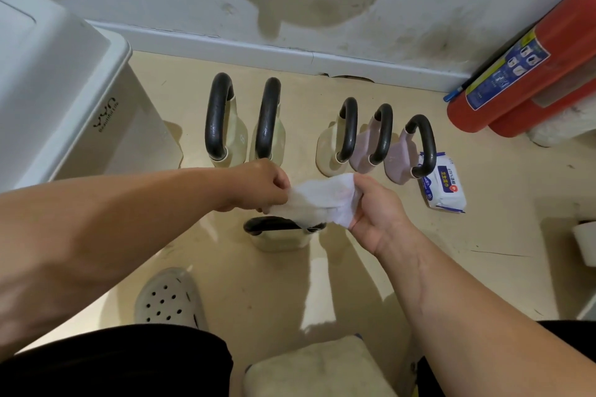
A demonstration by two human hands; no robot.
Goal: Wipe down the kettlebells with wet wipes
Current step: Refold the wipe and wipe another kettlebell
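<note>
A white wet wipe (317, 200) is stretched between both hands. My left hand (263, 184) pinches its left end and my right hand (371, 203) grips its right end. Directly below the wipe a cream kettlebell (280, 237) with a black handle stands on the floor. Along the wall stand several more: two tall cream kettlebells (222, 119) (269, 121), a smaller cream kettlebell (338, 138) and two pink kettlebells (374, 142) (411, 151). A pack of wet wipes (445, 185) lies to the right of the pink ones.
A white storage bin (58, 84) stands at the left. Red fire extinguishers (522, 71) lean at the right wall. A perforated clog (169, 300) is on the floor near me, a cream stool (316, 371) is at the bottom, and a white object (585, 240) sits at the right edge.
</note>
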